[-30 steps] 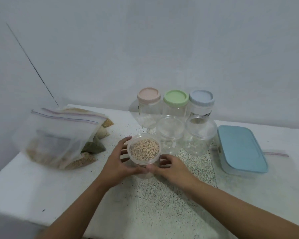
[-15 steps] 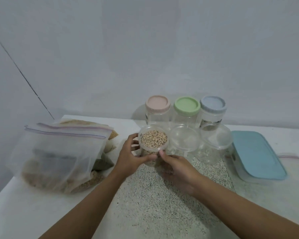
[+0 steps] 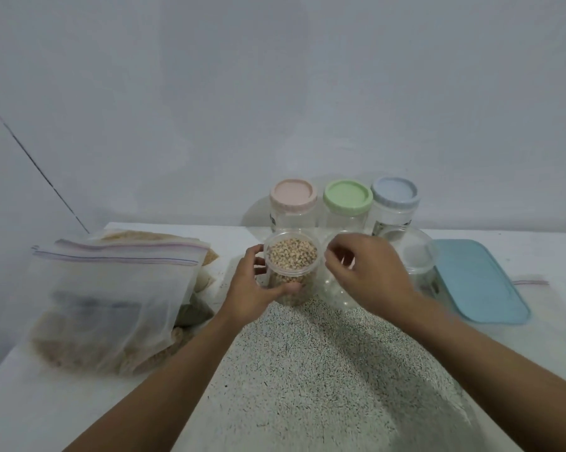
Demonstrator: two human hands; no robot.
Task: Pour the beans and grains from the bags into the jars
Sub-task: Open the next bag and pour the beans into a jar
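A bare pale wall backs the speckled table [image 3: 307,386] I am working at. The filled jar [image 3: 291,260] stands upright just ahead of my left hand [image 3: 250,290], open-topped and full of pale beans nearly to the rim. My left hand grasps it, thumb across the near wall and fingers round the far side. My right hand [image 3: 368,277] hovers just beside it, over an empty open jar [image 3: 332,290], fingers loosely curled and holding nothing I can see.

Past my right hand is a second empty jar [image 3: 417,256], then a blue box [image 3: 477,282]. Beyond both hands three lidded jars line the wall, with a pink lid [image 3: 293,194], a green lid [image 3: 347,197] and a blue lid [image 3: 395,192]. Well out from my left hand lies the heap of zip bags [image 3: 112,288], with grain showing through them.

I judge one jar done and this the changeover. Next I must let go of the full jar without tipping it, fetch a bag, open its zip and aim it into the empty jar's narrow mouth.
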